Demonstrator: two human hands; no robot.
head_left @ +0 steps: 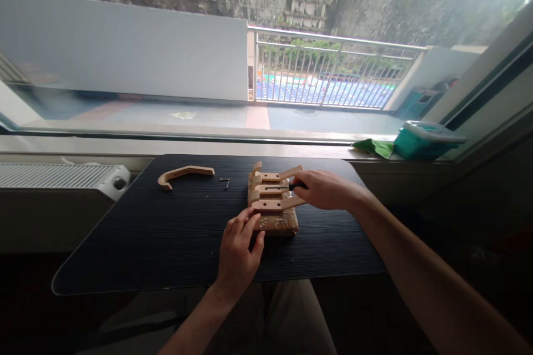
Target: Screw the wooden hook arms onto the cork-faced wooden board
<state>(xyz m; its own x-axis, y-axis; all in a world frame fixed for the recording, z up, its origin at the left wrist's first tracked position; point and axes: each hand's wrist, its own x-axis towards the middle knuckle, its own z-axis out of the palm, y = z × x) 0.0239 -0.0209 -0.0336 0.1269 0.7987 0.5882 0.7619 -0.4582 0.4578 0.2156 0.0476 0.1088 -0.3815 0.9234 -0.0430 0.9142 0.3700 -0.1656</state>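
Observation:
A brown block in shiny wrapping [278, 223] lies on the dark table, with three curved wooden hooks [268, 206] side by side across it. My right hand [322, 188] is closed round the black handle of a screwdriver [296, 184]. Its thin shaft points left along the middle hook, and the tip is too small to make out. My left hand [240, 244] grips the near left corner of the block, fingertips by the end of the nearest hook and thumb at the near edge.
Another wooden hook [187, 171] lies at the table's far left, with a few small screws [225, 181] to its right. Beyond the table [145, 233], the sill holds a green cloth [375, 147] and a teal lidded container [427, 141]. A white radiator [62, 177] stands left.

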